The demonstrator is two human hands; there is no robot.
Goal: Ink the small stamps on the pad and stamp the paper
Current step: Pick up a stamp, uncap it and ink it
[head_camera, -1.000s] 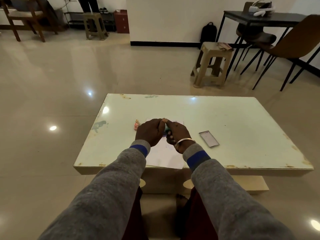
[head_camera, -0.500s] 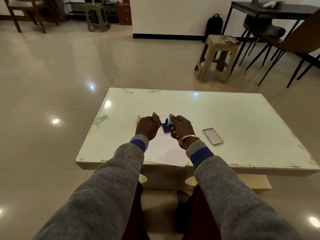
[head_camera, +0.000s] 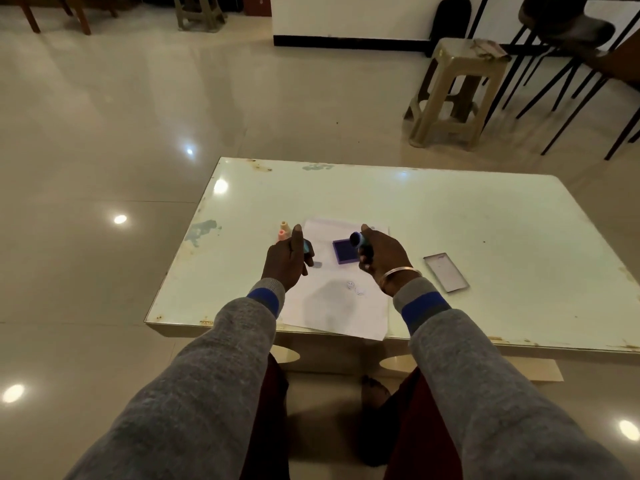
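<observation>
A white sheet of paper (head_camera: 346, 313) lies on the low table (head_camera: 485, 237) in front of me, with two faint stamp marks (head_camera: 355, 287) near its middle. On the paper's far part sits an open purple ink pad (head_camera: 344, 251). My right hand (head_camera: 382, 259) is closed around a small blue stamp (head_camera: 356, 239), its dark face tilted toward the pad. My left hand (head_camera: 285, 261) holds a small light-blue piece (head_camera: 307, 247), which looks like the stamp's cap. Two pink stamps (head_camera: 284, 231) stand just beyond my left hand.
The ink pad's clear lid (head_camera: 446, 271) lies flat on the table to the right of my right hand. A plastic stool (head_camera: 453, 95) and dark chairs (head_camera: 571, 46) stand on the floor beyond the table's far right corner.
My hands, joined over the paper a second ago, have pulled apart, left hand leftward and right hand rightward. The blue stamp's two parts are separated and the ink pad is uncovered.
</observation>
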